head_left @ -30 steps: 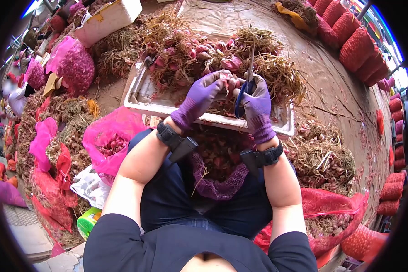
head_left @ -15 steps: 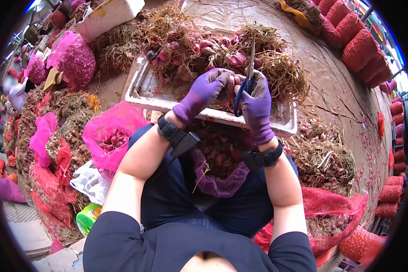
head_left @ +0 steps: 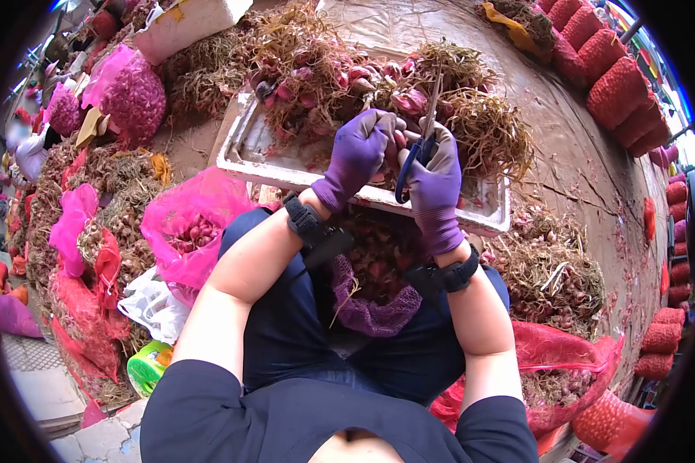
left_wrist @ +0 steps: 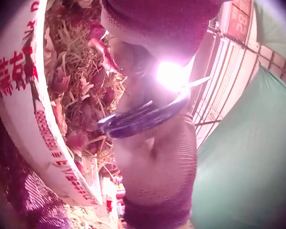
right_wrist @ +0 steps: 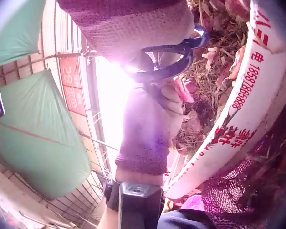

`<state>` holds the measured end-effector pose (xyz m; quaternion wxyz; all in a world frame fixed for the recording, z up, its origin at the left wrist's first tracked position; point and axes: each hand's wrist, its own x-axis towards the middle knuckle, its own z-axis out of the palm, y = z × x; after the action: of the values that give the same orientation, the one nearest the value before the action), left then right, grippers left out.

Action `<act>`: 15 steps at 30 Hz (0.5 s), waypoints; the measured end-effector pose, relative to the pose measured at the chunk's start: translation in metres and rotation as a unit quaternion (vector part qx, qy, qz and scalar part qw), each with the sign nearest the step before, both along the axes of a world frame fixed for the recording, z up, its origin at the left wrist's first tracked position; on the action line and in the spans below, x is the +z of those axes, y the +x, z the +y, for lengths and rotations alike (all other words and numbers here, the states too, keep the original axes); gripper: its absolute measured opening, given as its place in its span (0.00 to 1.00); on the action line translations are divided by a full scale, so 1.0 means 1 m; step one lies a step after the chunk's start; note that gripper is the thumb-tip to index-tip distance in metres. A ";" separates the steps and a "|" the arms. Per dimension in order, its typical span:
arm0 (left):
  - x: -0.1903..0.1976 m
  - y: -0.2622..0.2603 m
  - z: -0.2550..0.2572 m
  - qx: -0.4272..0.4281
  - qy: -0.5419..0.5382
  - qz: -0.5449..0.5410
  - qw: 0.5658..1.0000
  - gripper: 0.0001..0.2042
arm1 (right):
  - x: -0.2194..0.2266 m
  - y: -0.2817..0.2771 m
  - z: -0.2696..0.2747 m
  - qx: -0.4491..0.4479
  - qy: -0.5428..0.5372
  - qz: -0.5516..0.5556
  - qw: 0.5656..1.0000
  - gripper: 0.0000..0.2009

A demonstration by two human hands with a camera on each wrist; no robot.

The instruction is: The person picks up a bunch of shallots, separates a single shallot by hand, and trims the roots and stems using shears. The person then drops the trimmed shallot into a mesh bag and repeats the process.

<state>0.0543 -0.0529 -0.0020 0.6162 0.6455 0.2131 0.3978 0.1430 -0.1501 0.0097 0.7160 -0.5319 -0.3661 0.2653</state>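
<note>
The left hand [head_left: 361, 154], in a purple and grey glove, is curled round a reddish bulb [head_left: 399, 140] above the white tray [head_left: 286, 177]. Close beside it, the right hand [head_left: 435, 189] grips blue-handled scissors [head_left: 403, 181], their blades pointing away from the body. In the left wrist view the scissors [left_wrist: 148, 119] cross the right hand [left_wrist: 155, 167], below the left hand [left_wrist: 157, 26]. The right wrist view has the right hand [right_wrist: 133, 28] above, by the scissors' handle loops [right_wrist: 167, 71], and the left hand [right_wrist: 148, 124] below. Fingers partly hide the bulb.
Bulbs with dry roots and stalks [head_left: 316, 92] heap over the tray's far side. A purple mesh bag [head_left: 374, 315] of bulbs lies between the legs. Pink bag [head_left: 201, 204] stands left; a dried heap [head_left: 556, 270] and red netting [head_left: 552, 347] lie right.
The left hand has turned, its back now more upward and its fingers more curled round the bulb, which shows less. The right hand keeps its grip on the scissors and has barely moved.
</note>
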 end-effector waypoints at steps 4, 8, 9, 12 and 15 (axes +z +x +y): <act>0.001 -0.001 0.000 -0.088 -0.128 -0.052 0.986 0.25 | 0.002 0.007 -0.001 0.017 -0.013 0.062 0.998 0.22; 0.006 -0.006 0.004 -0.162 -0.241 -0.050 0.956 0.32 | 0.004 0.016 -0.003 0.007 -0.025 0.062 0.998 0.22; 0.007 -0.006 0.003 -0.163 -0.239 -0.051 0.956 0.32 | 0.005 0.017 -0.003 -0.003 -0.033 0.067 0.997 0.22; 0.010 -0.005 0.000 -0.131 -0.175 -0.025 0.976 0.20 | 0.013 0.019 -0.003 0.006 -0.022 0.103 0.994 0.22; -0.003 -0.004 0.003 -0.099 -0.093 0.004 0.991 0.15 | 0.009 0.015 -0.002 0.044 -0.029 0.074 0.996 0.22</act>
<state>0.0504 -0.0502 -0.0047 0.7093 0.6048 0.1862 0.3107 0.1578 -0.1520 0.0186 0.7131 -0.5145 -0.3273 0.3459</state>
